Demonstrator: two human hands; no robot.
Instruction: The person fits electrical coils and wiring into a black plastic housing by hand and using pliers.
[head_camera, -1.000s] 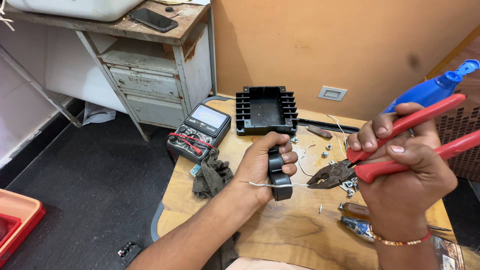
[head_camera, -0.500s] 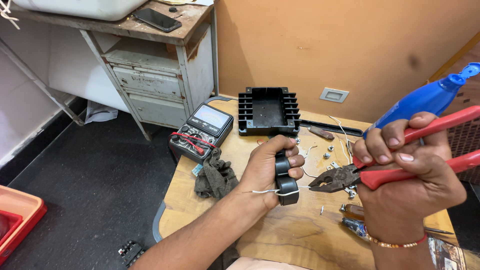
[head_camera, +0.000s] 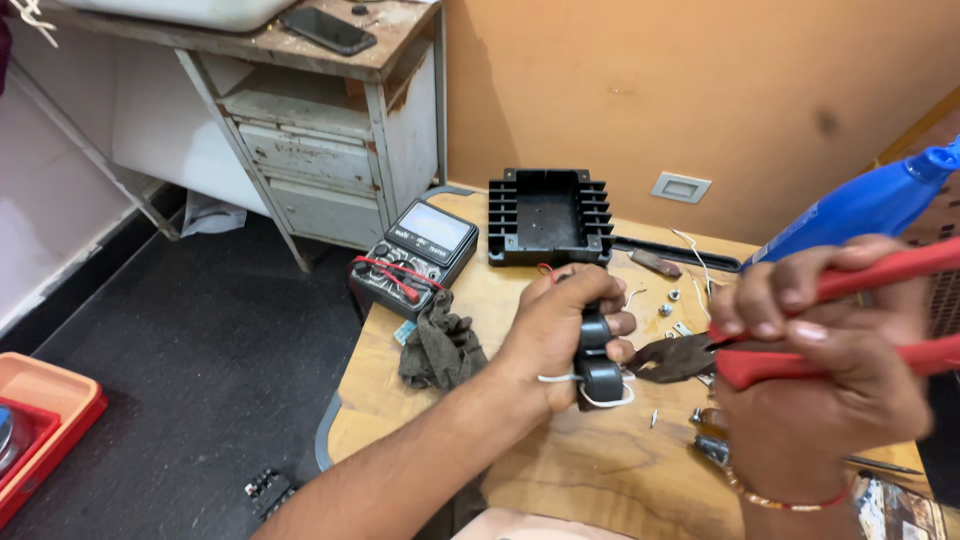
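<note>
My left hand (head_camera: 562, 338) is closed around a small black electrical part (head_camera: 598, 372) with thin white wires curling out below it. My right hand (head_camera: 820, 385) grips red-handled pliers (head_camera: 770, 352), whose dark jaws point left and sit just right of the black part, close to its wire. Both hands hover over a wooden table (head_camera: 560, 470). A bracelet circles my right wrist.
A black finned housing (head_camera: 548, 216) stands at the table's back, a multimeter with red leads (head_camera: 415, 255) at the left corner, a dark rag (head_camera: 440, 348) beside it. Small screws lie scattered near the pliers. A blue-handled tool (head_camera: 865, 205) juts in at right. A metal desk stands behind.
My right hand with the pliers has shifted slightly left and closer to the black part. My left hand holds the part in much the same spot; the view has drifted a little.
</note>
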